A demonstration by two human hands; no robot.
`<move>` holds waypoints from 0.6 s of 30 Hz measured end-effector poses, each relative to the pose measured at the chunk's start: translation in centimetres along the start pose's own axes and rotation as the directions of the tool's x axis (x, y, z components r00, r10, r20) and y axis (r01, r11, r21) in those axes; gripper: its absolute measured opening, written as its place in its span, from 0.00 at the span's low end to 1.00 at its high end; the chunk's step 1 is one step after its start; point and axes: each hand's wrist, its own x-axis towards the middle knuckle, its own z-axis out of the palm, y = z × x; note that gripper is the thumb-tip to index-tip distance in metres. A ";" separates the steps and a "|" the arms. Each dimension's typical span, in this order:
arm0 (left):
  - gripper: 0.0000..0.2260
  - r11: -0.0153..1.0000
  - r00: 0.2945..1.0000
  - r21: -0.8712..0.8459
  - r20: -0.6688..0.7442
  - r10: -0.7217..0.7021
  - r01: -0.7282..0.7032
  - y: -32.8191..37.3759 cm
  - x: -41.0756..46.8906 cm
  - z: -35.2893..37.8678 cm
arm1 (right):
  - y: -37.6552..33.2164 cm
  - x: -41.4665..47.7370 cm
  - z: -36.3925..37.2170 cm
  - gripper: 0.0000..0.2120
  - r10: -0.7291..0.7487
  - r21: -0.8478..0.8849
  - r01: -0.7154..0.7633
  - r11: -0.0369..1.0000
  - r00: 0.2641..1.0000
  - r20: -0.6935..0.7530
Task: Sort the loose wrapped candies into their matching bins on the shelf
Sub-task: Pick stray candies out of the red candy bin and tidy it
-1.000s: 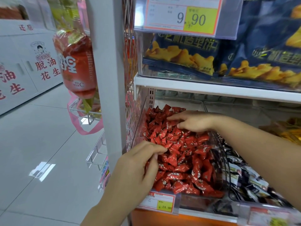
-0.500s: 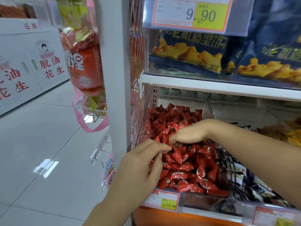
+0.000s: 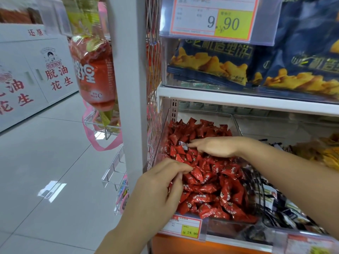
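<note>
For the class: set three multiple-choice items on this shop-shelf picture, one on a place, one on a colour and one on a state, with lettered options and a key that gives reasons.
1. Where does the heap of red candies lie?
A. Below the blue snack bags
B. Above them
C. On the floor

2. What colour is the field behind the price on the price tag in front of that heap?
A. Green
B. Yellow
C. Blue

3. How is the right hand held?
A. As a fist
B. Wrapped round a bag
C. Fingers stretched out over the red candies

Key:
1 A, the bags stand on the level above the heap.
2 B, 24.90 is printed on yellow.
3 C, its fingers lie straight, and the fingertips reach a pale wrapper among the red ones.
</note>
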 end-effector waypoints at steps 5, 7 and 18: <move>0.11 1.000 1.000 0.005 0.001 0.007 -0.007 -0.1 0.0 0.0 | 0.6 0.1 -0.7 0.22 -0.069 0.038 0.073 0.997 0.991 -0.114; 0.11 1.000 1.000 0.004 0.001 0.007 -0.007 -0.1 0.0 0.0 | 0.6 0.5 -0.8 0.22 -0.053 0.071 0.065 0.995 0.986 -0.160; 0.11 1.000 1.000 0.002 0.005 0.007 -0.007 -0.1 0.0 0.0 | -0.2 3.0 0.1 0.31 -0.078 -0.041 0.074 0.996 0.990 -0.117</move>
